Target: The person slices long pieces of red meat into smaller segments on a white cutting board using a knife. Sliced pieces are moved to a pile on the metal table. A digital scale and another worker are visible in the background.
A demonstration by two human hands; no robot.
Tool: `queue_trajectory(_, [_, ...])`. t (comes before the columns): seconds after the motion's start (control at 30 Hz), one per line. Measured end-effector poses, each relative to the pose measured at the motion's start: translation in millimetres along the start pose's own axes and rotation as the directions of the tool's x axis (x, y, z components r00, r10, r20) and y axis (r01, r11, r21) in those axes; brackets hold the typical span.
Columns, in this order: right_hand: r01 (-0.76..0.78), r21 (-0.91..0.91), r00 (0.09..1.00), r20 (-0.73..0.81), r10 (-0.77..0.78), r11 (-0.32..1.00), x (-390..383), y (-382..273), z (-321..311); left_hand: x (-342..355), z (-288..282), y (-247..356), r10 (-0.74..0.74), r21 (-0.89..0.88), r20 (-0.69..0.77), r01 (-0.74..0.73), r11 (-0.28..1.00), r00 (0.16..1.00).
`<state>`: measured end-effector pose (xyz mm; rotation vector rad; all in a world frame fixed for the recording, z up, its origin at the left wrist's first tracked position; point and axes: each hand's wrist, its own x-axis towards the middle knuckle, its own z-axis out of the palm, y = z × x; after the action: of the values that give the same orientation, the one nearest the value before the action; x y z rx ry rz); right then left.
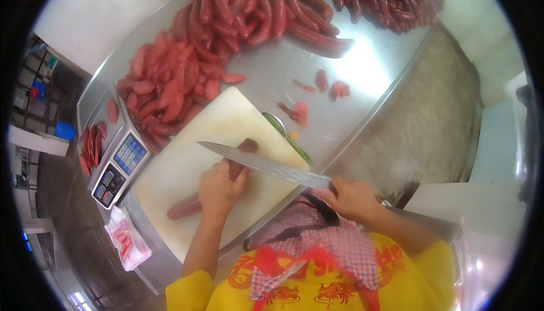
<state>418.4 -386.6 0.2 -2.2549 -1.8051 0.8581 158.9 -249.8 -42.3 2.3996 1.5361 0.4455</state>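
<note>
- Evidently, left hand [220, 189] clasps sausage [184, 206] on cutting board [229, 118], presumably steadying it.
- Right hand [352, 199] grasps knife [272, 167], blade crossing over sausage.
- Slices [173, 84] heap at eleven o'clock, presumably for reach.

Under the left grip [220, 189], the sausage [184, 207] is brownish red, darkening at its far end, on a cream-white board [249, 107]. From the right grip [352, 199], the knife [260, 165] runs silver-grey. Beyond the left grip, the slices [170, 87] are pinkish red; farther off, whole sausages [224, 5] show deeper red on a silver surface [272, 79]. Left of that grip, the scale [120, 165] is white, blue and black. Below both grips, pink-checked cloth [340, 243] overlaps a yellow shirt [419, 271] printed in red.
</note>
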Motion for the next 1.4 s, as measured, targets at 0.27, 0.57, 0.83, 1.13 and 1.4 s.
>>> queue_trajectory(0.27, [-0.040,-0.061,0.997,0.067,0.044,0.997,-3,6,-13,-4,6,-2,0.075,0.060,-0.051,-0.072,0.996,0.996])
queue_trajectory(0.57, [-0.075,0.191,0.985,0.169,0.043,0.979,35,-16,19,-12,15,0,0.041,0.160,-0.079,-0.028,0.987,0.996])
queue_trajectory(0.83, [-0.265,0.302,0.931,0.327,0.162,0.916,1,28,7,-1,-1,-4,-0.048,0.151,-0.005,0.048,0.987,0.999])
queue_trajectory(1.13, [-0.305,0.620,0.952,0.206,0.225,0.723,5,60,-27,-16,8,-3,0.153,0.136,-0.160,-0.132,0.982,0.975])
queue_trajectory(1.4, [0.183,0.105,0.968,0.153,-0.198,0.977,70,43,-63,-36,23,18,0.057,0.165,-0.401,0.011,0.986,0.915])
